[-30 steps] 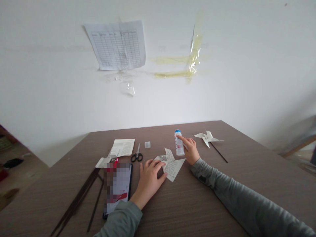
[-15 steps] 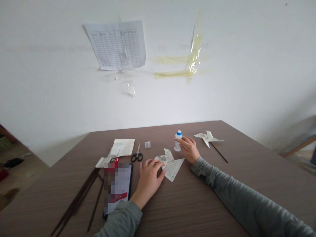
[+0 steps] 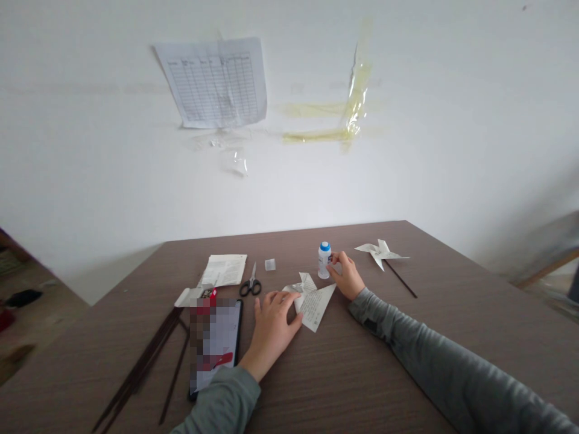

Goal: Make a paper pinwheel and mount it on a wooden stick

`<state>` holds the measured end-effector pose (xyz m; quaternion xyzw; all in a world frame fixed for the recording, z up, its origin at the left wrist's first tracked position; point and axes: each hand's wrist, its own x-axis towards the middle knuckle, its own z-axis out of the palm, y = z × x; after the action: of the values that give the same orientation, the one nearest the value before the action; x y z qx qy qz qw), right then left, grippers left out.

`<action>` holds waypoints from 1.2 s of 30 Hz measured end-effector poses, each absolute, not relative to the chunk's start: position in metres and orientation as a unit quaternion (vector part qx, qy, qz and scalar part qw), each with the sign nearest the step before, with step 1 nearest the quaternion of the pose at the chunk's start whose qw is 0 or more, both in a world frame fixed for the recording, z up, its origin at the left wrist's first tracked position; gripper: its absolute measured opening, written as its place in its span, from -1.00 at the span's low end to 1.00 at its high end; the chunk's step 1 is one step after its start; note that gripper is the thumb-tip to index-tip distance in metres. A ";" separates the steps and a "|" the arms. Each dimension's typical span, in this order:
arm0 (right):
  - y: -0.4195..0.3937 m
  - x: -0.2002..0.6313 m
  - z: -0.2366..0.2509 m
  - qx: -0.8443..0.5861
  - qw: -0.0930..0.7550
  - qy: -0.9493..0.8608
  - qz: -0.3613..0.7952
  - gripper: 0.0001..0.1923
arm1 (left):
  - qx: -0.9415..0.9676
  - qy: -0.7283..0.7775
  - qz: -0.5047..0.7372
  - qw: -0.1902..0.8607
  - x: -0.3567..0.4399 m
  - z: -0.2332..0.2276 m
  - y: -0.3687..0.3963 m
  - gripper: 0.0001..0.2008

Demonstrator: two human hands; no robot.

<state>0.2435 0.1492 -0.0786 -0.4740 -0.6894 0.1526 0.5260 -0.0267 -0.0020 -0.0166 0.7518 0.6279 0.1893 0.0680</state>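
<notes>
now the glue bottle (image 3: 324, 260) stands upright on the worktop (image 3: 407, 337) again, lower than a second ago, the right hand (image 3: 347, 275) still pinching it. meanwhile the left hand (image 3: 272, 328) stays flat, pressing the half-folded paper pinwheel (image 3: 314, 298).

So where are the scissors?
In the head view, the scissors lie on the table, left of centre, between the folded booklet and the left hand.

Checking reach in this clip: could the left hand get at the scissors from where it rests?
Probably yes: the left hand lies flat on the folded paper, and the scissors lie just beyond it with bare table between.
</notes>
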 end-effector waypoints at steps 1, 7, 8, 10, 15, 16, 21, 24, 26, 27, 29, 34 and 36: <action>0.151 0.244 -0.078 -0.475 0.532 -0.682 0.163 -0.77 | 0.753 0.626 0.193 0.065 -0.027 -0.018 -0.001 -0.50; 0.157 0.243 -0.070 -0.476 0.555 -0.645 0.222 -0.43 | 0.751 0.631 0.187 0.054 -0.029 -0.016 -0.002 -0.60; 0.157 0.243 -0.068 -0.476 0.556 -0.641 0.232 -0.40 | 0.750 0.634 0.183 0.052 -0.030 -0.014 -0.003 -0.61; 0.158 0.244 -0.061 -0.475 0.553 -0.633 0.260 -0.38 | 0.745 0.641 0.178 0.046 -0.030 -0.011 -0.005 -0.63; 0.161 0.241 -0.046 -0.459 0.553 -0.615 0.323 -0.45 | 0.743 0.651 0.151 0.030 -0.033 -0.001 -0.010 -0.63; 0.162 0.239 -0.043 -0.453 0.554 -0.616 0.330 -0.46 | 0.742 0.654 0.146 0.028 -0.034 0.001 -0.011 -0.62; 0.180 0.217 -0.027 -0.424 0.547 -0.626 0.360 -0.52 | 0.740 0.657 0.145 0.026 -0.038 0.004 -0.012 -0.62; 0.195 0.198 -0.019 -0.408 0.540 -0.630 0.381 -0.50 | 0.737 0.658 0.151 0.022 -0.042 0.002 -0.012 -0.64; 0.204 0.185 -0.015 -0.402 0.533 -0.631 0.395 -0.49 | 0.734 0.661 0.153 0.021 -0.045 0.000 -0.011 -0.63; 0.208 0.178 -0.014 -0.399 0.530 -0.632 0.401 -0.49 | 0.732 0.664 0.152 0.022 -0.046 0.000 -0.011 -0.62; 0.215 0.166 -0.013 -0.396 0.525 -0.631 0.412 -0.49 | 0.727 0.670 0.146 0.022 -0.049 -0.001 -0.010 -0.60; 0.224 0.141 -0.016 -0.393 0.508 -0.627 0.441 -0.51 | 0.723 0.678 0.130 0.022 -0.054 -0.001 -0.011 -0.56; 0.226 0.134 -0.019 -0.390 0.503 -0.626 0.451 -0.53 | 0.724 0.677 0.128 0.024 -0.055 -0.001 -0.011 -0.56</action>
<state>0.1336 0.2256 -0.0186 -0.3901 -0.6256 0.4508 0.5032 -0.0548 -0.0112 -0.0009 0.7244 0.6769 0.1281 0.0244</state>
